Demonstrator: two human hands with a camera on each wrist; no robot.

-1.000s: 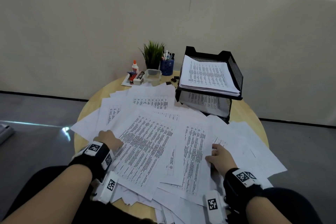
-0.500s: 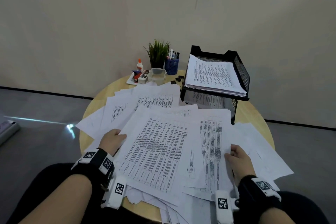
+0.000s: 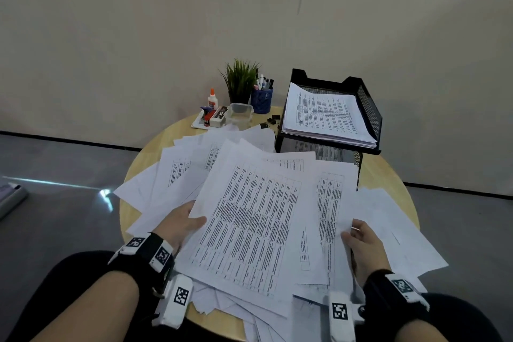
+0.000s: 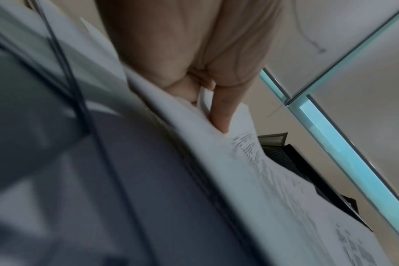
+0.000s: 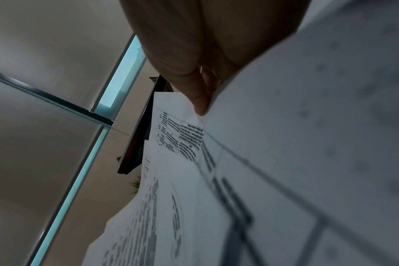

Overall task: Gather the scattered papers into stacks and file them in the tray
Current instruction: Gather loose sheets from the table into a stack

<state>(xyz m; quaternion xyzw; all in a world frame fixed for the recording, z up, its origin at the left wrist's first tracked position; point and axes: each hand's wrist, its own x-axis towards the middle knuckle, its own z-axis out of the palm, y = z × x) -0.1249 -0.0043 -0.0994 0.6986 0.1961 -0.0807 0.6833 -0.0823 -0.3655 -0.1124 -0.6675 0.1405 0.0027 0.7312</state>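
My left hand (image 3: 180, 223) grasps the left edge of a loose bundle of papers (image 3: 249, 228), thumb on top and fingers beneath; my right hand (image 3: 361, 244) grasps the right edge the same way. The bundle is lifted off the bench (image 3: 388, 183) and tilted towards me, sheets fanned and out of square. More scattered sheets (image 3: 172, 175) lie on the bench under and around it, some hanging past the near rim. The tray (image 3: 369, 108) stands at the far right of the bench, its upper tier already carrying a neat stack (image 3: 324, 116), with printed sheets visible in the lower tier. Judged risks: the grip bears on the outer edges only, so middle sheets may slide out and drop to the floor, particularly at the near side where the fan is widest. Lifting further could drag loose sheets beneath off the rim. An unsquared bundle would likely catch on the tray walls. I recommend tapping the edges square on the bench before carrying it across. The pen cup (image 3: 261, 100) and plant (image 3: 241, 79) stand just left of the tray and could be knocked during a wide approach.
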